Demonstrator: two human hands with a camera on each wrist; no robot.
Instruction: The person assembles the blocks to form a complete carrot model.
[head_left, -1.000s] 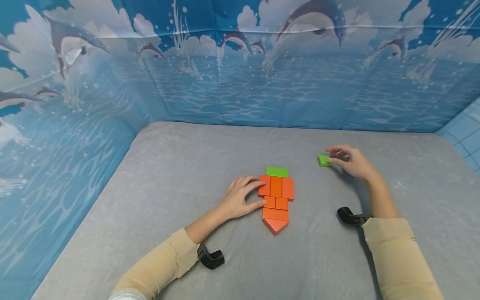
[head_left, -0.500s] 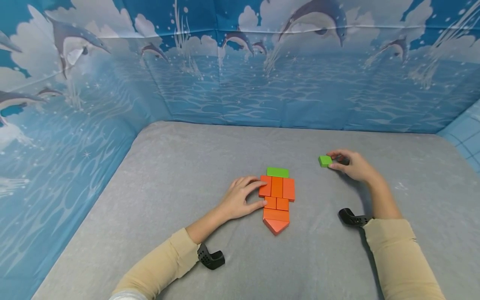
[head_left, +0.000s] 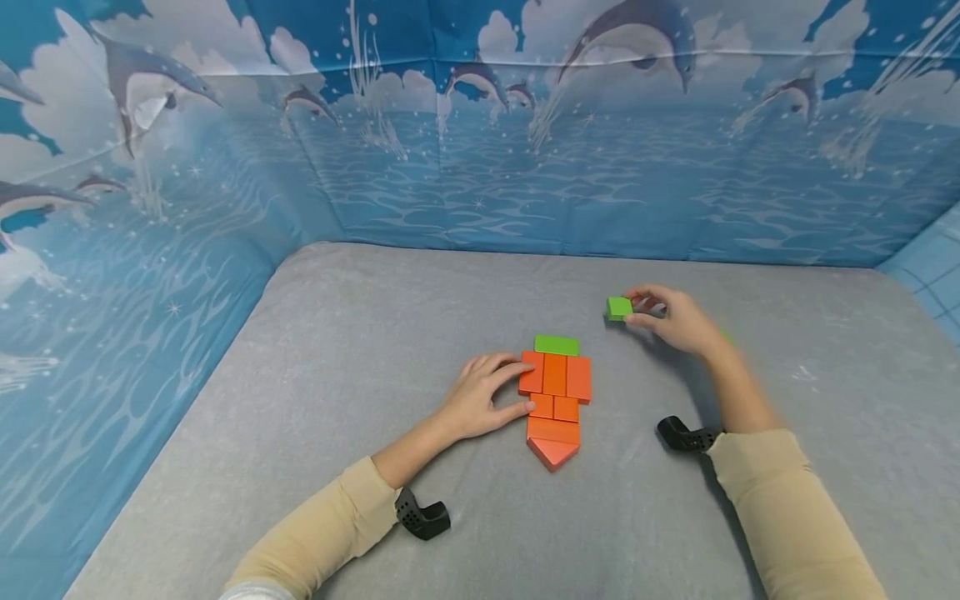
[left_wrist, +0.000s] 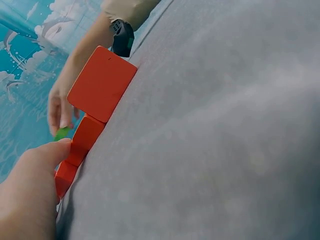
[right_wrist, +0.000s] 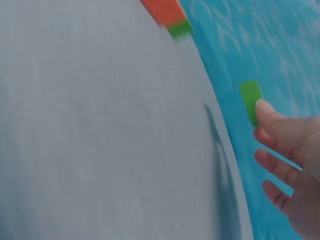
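Between the thumb and fingers of my right hand (head_left: pixel 673 320), a small green block (head_left: pixel 618 309) is pinched and held over the table. The right wrist view shows the thumb on that green block (right_wrist: pixel 248 97), the other fingers spread below. My left hand (head_left: pixel 474 397) rests at the left side of several orange blocks (head_left: pixel 554 375) laid edge to edge, its index fingertip and thumb touching them. An orange triangular block (head_left: pixel 552 453) forms the near end of the row. A green rectangular block (head_left: pixel 557 345) lies against the far end.
A grey cloth-covered table (head_left: pixel 375 317) lies under everything. Behind and to the left hangs a blue dolphin-print curtain (head_left: pixel 480 192). A bit of another green piece (head_left: pixel 727 337) shows beside the right forearm, mostly hidden by it.
My right hand has taken hold of the small green block, lifted it and carried it left. A green piece now shows behind the right forearm. The left hand has stayed put.
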